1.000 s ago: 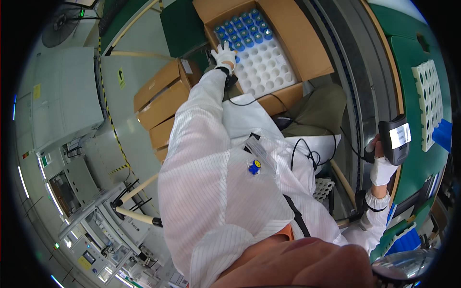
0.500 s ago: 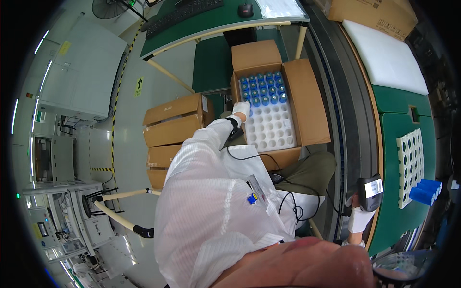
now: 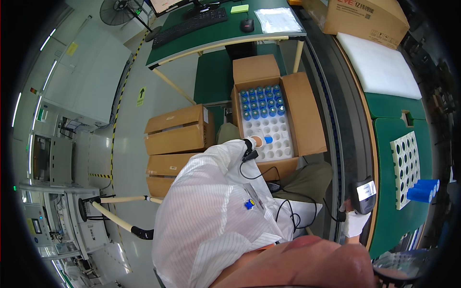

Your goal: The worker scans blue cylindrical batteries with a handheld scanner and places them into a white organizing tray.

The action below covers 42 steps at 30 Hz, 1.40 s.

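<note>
My left hand (image 3: 258, 140), in a white glove with some fingers bare, is closed on a blue cylindrical battery cell (image 3: 268, 139). It is over the near part of a white foam tray (image 3: 248, 126) with round holes. The tray sits inside an open cardboard box (image 3: 307, 113). Several upright blue battery cells (image 3: 263, 104) fill the tray's far rows, while the nearer holes around my hand are bare. At the right, my gloved right hand (image 3: 356, 224) grips a black handheld scanner (image 3: 363, 197) with a white label on it, beside the green bench.
On the right-hand green bench (image 3: 384, 216) stand a foam holder (image 3: 406, 168) with holes and several blue cells (image 3: 422, 191). A white foam sheet (image 3: 379, 67) lies farther back. Closed cartons (image 3: 175, 129) are stacked to the left. A black cable (image 3: 293, 211) loops over my lap.
My left hand has moved nearer and to the right from the edge of the filled rows, with a blue battery cell now in its fingers. My right hand still holds the scanner.
</note>
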{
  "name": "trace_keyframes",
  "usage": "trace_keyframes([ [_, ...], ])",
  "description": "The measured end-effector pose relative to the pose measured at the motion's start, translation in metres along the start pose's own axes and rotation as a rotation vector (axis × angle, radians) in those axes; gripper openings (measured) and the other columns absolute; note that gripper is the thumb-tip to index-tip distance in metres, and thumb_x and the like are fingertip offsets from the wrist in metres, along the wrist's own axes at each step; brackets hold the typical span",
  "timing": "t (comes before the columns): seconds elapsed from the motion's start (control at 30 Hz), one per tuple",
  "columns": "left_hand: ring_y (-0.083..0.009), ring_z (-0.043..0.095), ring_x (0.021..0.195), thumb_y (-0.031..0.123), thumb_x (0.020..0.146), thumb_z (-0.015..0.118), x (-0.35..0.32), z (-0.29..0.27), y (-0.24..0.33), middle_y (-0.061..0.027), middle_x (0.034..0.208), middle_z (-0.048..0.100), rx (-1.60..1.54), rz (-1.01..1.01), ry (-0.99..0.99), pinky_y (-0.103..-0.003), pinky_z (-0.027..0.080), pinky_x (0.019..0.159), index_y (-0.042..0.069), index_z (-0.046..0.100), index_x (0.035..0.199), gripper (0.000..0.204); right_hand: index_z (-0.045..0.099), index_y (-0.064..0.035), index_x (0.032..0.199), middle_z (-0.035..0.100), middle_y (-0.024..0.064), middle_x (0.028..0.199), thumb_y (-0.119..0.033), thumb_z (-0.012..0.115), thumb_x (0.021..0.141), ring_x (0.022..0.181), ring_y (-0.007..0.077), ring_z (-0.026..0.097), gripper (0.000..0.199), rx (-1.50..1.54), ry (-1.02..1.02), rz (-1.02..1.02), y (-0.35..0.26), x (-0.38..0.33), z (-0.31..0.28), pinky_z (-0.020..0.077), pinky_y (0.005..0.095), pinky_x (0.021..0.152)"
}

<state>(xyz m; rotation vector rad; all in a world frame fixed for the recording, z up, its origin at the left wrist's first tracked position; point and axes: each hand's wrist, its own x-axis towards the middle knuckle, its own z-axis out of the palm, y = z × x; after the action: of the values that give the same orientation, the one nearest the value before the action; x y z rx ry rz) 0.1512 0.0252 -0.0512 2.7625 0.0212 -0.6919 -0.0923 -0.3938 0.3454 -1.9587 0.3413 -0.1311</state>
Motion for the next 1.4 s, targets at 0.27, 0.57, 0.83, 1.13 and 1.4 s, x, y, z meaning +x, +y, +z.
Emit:
trace_keyframes([
  [0.27,-0.0343,0.066,0.084,0.049,0.081,0.063,0.035,0.038,0.0,-0.0184,0.098,0.07,-0.072,0.306,-0.35,-0.045,0.049,0.075,0.005,0.069,0.1,0.049,0.061,-0.0026,0.091,0.062,0.0052,0.073,-0.006,0.066,0.087,0.062,0.0142,0.057,0.007,-0.007,0.003,-0.139,0.007,0.005,0.004,0.0461,0.029,0.059],
  [0.57,-0.025,0.06,0.092,0.034,0.086,0.069,-0.064,-0.075,0.068,-0.0111,0.11,0.06,-0.868,0.134,-0.123,-0.04,0.051,0.08,0.006,0.042,0.133,0.062,0.062,-0.0016,0.103,0.063,0.0052,0.073,-0.009,0.067,0.087,0.056,0.0137,0.058,0.019,0.17,-0.095,-0.035,-0.01,0.002,0.012,0.0463,0.0276,0.051],
  [0.83,-0.0194,0.062,0.087,0.03,0.083,0.079,-0.168,-0.179,0.172,-0.0097,0.102,0.064,-0.795,0.529,0.4,-0.033,0.051,0.077,0.003,0.052,0.121,0.054,0.06,0.0023,0.109,0.058,0.0047,0.068,-0.008,0.06,0.087,0.053,0.0137,0.054,0.024,0.437,-0.268,0.397,-0.045,-0.003,0.016,0.0424,0.0264,0.048],
  [1.13,-0.0236,0.066,0.092,0.016,0.075,0.084,-0.225,-0.177,0.21,-0.0105,0.102,0.066,-0.754,0.829,0.434,-0.034,0.053,0.082,0.007,0.055,0.121,0.055,0.062,0.002,0.096,0.059,0.005,0.066,-0.009,0.069,0.086,0.051,0.0119,0.054,0.017,0.389,-0.417,0.396,-0.06,-0.012,0.025,0.0439,0.0249,0.049],
  [1.4,-0.0258,0.064,0.097,0.007,0.072,0.082,-0.221,-0.175,0.218,-0.0082,0.104,0.064,-0.842,1.061,0.069,-0.034,0.051,0.086,0.009,0.056,0.118,0.053,0.063,0.0024,0.101,0.058,0.0037,0.065,-0.008,0.07,0.085,0.051,0.01,0.054,0.02,0.375,-0.453,0.378,-0.055,-0.012,0.026,0.0433,0.0255,0.048],
])
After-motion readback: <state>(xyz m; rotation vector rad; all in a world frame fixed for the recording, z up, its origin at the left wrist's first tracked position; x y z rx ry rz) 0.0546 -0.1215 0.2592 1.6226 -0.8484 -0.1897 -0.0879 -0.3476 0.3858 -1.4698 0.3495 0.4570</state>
